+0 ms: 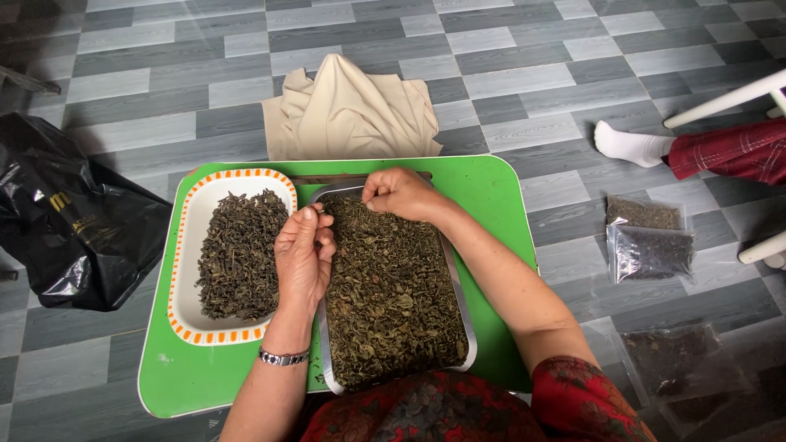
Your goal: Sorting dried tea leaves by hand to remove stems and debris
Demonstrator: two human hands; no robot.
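Grey checkered floor tiles are spreading around the low green table (499, 196) where I am sitting. My left hand (303, 258) is hovering over the near edge of the metal tray (460, 304) of dried tea leaves (393, 303), fingers curled together as if pinching something; what is in them is too small to tell. My right hand (401, 192) is resting at the tray's far end, fingers bunched on the leaves, its grip hidden underneath. Beside the tray, an orange-rimmed white dish (187, 237) is holding more leaves. A beige cloth (352, 110) is hiding the table's far edge. A black plastic bag (65, 221) is lying left, 3 clear packets (651, 245) right.
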